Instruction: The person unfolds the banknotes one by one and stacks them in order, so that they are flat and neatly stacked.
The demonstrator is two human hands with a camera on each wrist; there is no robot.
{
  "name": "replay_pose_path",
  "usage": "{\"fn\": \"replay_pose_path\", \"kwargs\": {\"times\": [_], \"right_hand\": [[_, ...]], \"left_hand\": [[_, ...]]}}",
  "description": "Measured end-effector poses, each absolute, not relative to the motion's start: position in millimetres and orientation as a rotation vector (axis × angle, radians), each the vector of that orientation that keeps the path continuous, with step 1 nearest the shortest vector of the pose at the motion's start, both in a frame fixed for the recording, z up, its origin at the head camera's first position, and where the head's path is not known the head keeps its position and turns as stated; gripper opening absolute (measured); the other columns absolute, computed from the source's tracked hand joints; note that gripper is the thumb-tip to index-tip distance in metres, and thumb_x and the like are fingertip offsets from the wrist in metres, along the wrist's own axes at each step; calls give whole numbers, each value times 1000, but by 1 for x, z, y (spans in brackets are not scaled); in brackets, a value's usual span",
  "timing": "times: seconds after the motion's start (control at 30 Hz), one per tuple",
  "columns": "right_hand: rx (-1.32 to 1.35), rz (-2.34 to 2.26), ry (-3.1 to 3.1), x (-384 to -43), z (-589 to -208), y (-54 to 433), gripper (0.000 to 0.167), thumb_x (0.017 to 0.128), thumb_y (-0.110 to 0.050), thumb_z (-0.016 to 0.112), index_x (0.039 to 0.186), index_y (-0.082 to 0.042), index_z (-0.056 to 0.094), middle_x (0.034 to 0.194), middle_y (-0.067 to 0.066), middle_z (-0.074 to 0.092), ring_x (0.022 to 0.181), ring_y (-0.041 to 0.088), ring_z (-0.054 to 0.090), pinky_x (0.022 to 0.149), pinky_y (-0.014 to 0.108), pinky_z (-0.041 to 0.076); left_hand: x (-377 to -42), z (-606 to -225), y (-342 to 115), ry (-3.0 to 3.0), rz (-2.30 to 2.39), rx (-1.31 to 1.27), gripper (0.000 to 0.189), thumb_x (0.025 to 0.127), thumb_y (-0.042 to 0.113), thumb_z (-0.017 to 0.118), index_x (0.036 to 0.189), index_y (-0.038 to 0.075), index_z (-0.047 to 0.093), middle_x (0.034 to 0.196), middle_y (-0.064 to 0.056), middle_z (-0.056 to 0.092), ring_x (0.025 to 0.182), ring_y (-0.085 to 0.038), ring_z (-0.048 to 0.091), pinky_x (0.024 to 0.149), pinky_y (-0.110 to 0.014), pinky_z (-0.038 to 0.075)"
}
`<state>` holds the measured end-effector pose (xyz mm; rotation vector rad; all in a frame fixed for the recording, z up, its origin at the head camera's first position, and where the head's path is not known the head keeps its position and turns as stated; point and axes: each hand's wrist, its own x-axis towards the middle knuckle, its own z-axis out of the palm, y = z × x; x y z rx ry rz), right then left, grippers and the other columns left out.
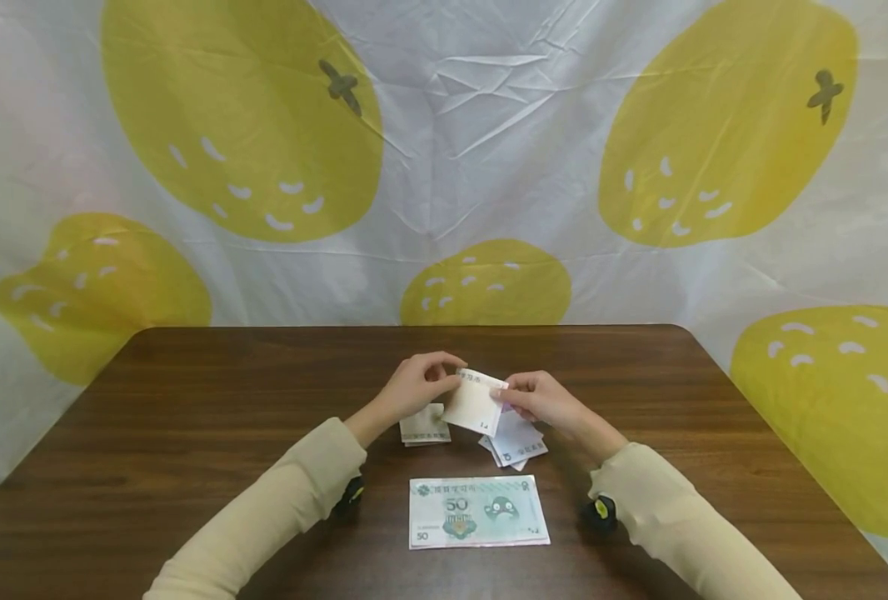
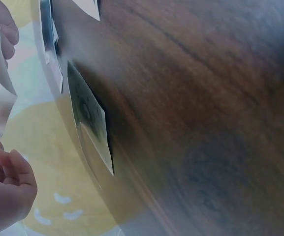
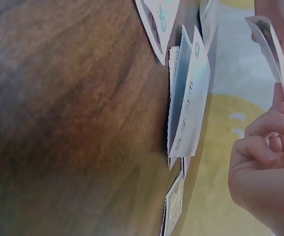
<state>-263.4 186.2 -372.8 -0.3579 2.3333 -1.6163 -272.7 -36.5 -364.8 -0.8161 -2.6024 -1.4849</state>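
Both hands hold a cream folded play banknote (image 1: pixel 472 405) above the table, its printed edge and fold facing up. My left hand (image 1: pixel 412 387) pinches its upper left corner between thumb and fingers. At the opposite side, my right hand (image 1: pixel 547 403) pinches the right edge. Seen from the right wrist, the folded note (image 3: pixel 269 46) stands edge-on, its two halves slightly apart. Below the left hand lies another folded banknote (image 1: pixel 423 425). Several folded notes (image 1: pixel 519 440) overlap in a loose pile under the right hand. Nearer me, a green 50 banknote (image 1: pixel 478 512) lies flat.
The dark wooden table (image 1: pixel 226 400) has its far edge against a white cloth (image 1: pixel 489 125) printed with yellow fruit. Dark wrist devices (image 1: pixel 603 512) sit under the cuffs of both cream sleeves (image 1: pixel 684 517).
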Motion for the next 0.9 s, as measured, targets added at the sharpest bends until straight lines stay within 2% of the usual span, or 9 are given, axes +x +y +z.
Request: {"fn": "replay_pose_path", "kwargs": {"times": [0.13, 0.23, 0.43, 0.6, 0.9], "right_hand": [[-375, -1616, 2306, -261, -373, 186, 23, 83, -20, 62, 72, -2, 53, 52, -1, 39, 45, 11, 32, 44, 22, 25], [-402, -1600, 2318, -259, -373, 186, 25, 83, -21, 62, 72, -1, 53, 51, 0, 39, 46, 13, 33, 43, 23, 25], [-439, -1591, 2347, -255, -374, 189, 26, 83, -24, 62, 73, -2, 53, 51, 0, 38, 46, 14, 33, 43, 25, 27], [-499, -1595, 2350, -253, -376, 191, 24, 84, -24, 61, 72, -4, 53, 51, -1, 39, 44, 11, 33, 42, 22, 26], [-528, -1648, 2335, -247, -374, 192, 23, 87, -18, 56, 76, 3, 55, 52, 0, 38, 45, 11, 34, 44, 22, 27]], "left_hand": [[-273, -366, -37, -2612, -1511, -811, 12, 84, 17, 60, 93, 9, 63, 67, 0, 53, 58, -14, 45, 52, -25, 37], [-273, -367, -38, -2599, -1587, -825, 9, 84, 15, 60, 88, 7, 61, 69, -1, 54, 61, -14, 47, 55, -25, 39], [-275, -369, -40, -2608, -1870, -861, 8, 85, 10, 58, 87, 2, 57, 71, -3, 53, 66, -15, 48, 61, -32, 42], [-276, -370, -42, -2637, -1981, -881, 8, 86, 8, 57, 87, 0, 56, 69, -4, 52, 60, -14, 45, 57, -31, 39], [-275, -369, -48, -2654, -2053, -974, 12, 87, 11, 55, 91, 0, 55, 83, -26, 51, 59, -14, 45, 58, -32, 39]]}}
